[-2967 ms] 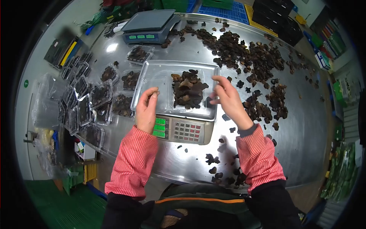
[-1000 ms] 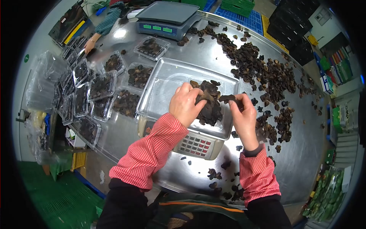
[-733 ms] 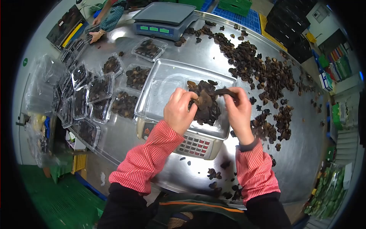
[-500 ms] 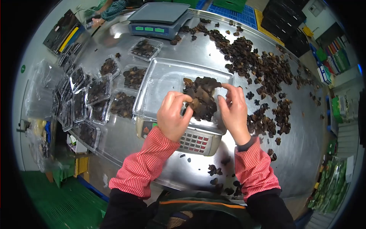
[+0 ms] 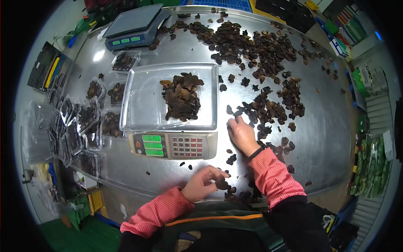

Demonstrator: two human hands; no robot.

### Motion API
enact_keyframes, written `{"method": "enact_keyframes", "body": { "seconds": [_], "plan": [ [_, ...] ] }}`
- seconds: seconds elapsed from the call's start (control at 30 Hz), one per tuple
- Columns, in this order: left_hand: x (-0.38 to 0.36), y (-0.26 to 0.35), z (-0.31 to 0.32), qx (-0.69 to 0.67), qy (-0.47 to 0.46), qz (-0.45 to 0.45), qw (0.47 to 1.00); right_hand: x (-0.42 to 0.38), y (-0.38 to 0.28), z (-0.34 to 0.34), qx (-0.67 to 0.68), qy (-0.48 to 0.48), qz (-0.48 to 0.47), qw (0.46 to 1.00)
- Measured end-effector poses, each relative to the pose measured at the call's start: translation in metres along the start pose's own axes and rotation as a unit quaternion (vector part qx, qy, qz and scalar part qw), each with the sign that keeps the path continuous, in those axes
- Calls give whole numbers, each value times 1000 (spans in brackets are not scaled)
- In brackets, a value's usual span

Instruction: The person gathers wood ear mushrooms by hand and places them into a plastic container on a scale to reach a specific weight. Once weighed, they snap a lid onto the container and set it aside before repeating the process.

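A clear plastic box with a heap of dark wood ear mushrooms sits on the metal pan of a scale, whose green display is lit. My left hand is low, in front of the scale near the table's front edge, with a mushroom piece pinched at its fingertips. To the right of the scale, my right hand reaches down to the table. Its fingers are drawn together at a small mushroom piece beside the loose pile; its fingertips are partly hidden.
Loose wood ear mushrooms spread over the back and right of the steel table. Filled clear boxes crowd the left side, some stacked. A second scale stands at the back left. Small pieces lie right of the near scale.
Both hands have left the heap in the box: the left came down toward the table's front edge, the right moved to the loose pieces. The view has shifted, and the scale's display is now uncovered.
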State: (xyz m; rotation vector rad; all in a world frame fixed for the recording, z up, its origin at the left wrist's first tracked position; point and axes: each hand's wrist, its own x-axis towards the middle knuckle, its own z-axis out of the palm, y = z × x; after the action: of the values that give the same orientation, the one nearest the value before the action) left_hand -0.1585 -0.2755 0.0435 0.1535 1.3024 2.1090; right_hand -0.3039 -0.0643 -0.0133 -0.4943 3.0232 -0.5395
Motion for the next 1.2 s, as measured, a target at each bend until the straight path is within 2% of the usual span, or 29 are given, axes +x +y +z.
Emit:
{"method": "enact_keyframes", "body": {
  "seconds": [0.1,0.17,0.23,0.33,0.43,0.5,0.6,0.7,0.73,0.77,0.83,0.9,0.97,1.07,1.2],
  "plan": [
    [-2,4,4,16,-14,2,1000,-4,5,-3,95,56,51,993],
    [-4,-1,1,-8,-16,-5,1000,6,9,-19,85,78,93,989],
    [-5,-4,2,-19,-16,-3,1000,18,14,-21,47,30,87,995],
    [-4,-2,5,-14,-12,2,1000,28,22,4,42,65,-18,997],
    [-7,-6,8,-6,2,11,1000,37,12,3,41,94,11,995],
    [-4,-11,2,5,-9,32,999,47,3,-1,41,73,24,996],
    [-6,-10,2,8,10,11,1000,61,5,12,10,34,29,999],
    [-10,-3,-1,21,30,1,999,70,26,22,160,106,45,980],
    [-11,-1,-2,26,35,-2,999,73,19,6,228,118,99,961],
    [-12,0,-4,28,33,11,999,72,14,-12,256,120,114,952],
    [-15,-3,-10,32,27,34,999,76,-17,-50,261,160,50,951],
    [-15,-8,-11,18,28,37,999,81,-55,-78,293,143,-40,944],
    [-13,-6,-9,22,26,47,998,90,-88,-88,251,145,-120,949],
    [-11,0,-4,24,31,-2,999,96,-118,-94,214,31,-98,971],
    [-9,2,-1,30,59,0,998,65,-114,-107,188,87,-80,975]
  ]
}}
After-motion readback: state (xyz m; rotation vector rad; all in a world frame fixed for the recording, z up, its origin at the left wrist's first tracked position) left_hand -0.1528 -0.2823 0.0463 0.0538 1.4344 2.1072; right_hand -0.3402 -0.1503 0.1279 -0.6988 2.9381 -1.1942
